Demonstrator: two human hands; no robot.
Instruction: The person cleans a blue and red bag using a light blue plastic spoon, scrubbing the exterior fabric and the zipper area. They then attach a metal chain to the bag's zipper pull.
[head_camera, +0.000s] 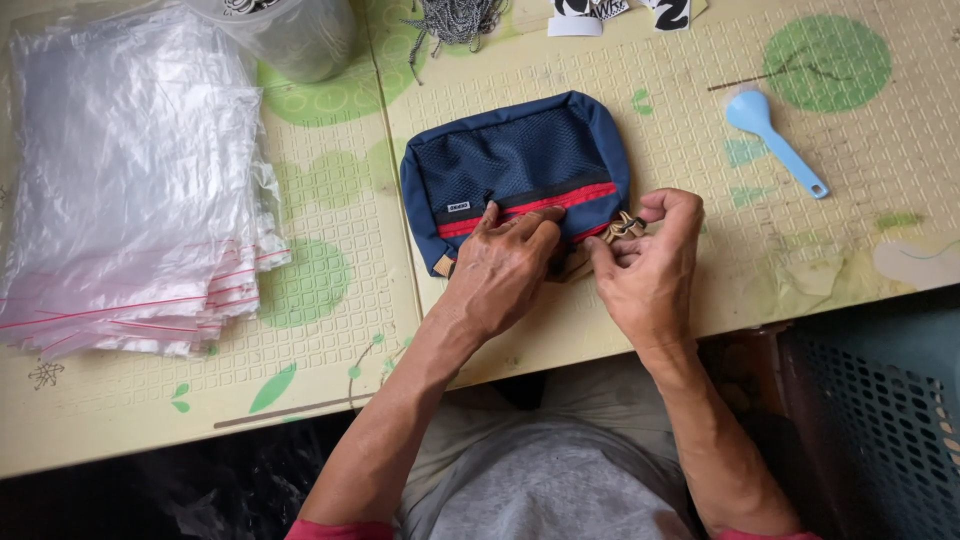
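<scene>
Head view only: we see a navy blue pouch (515, 165) with a mesh front and a red zipper band lying flat on a pale yellow foam mat (690, 130) patterned with green circles and leaves, just ahead of the person's torso. Left hand (505, 265) rests palm down on the pouch's lower edge, fingers together and curled, fingertips pressing on the red band near its right half. Right hand (650, 260) sits just beside it at the pouch's lower right corner, thumb and forefinger pinched on a small tan cord pull (624, 227) at the zipper's end; the other fingers are curled in. The two hands nearly touch. We cannot tell whether the zipper is open or closed under the fingers. Far left on the mat, a thick stack of clear plastic bags (130, 190) with red seal strips, well apart from the pouch. Above it, a translucent plastic container (290, 35), cut off by the frame's top edge. Top centre, a bundle of black-and-white speckled cord (455, 20). Right of the pouch, a light blue plastic scoop (770, 135) lies diagonally, apart from both hands. Lower right, past the mat's edge, a dark teal mesh basket (890, 420).
</scene>
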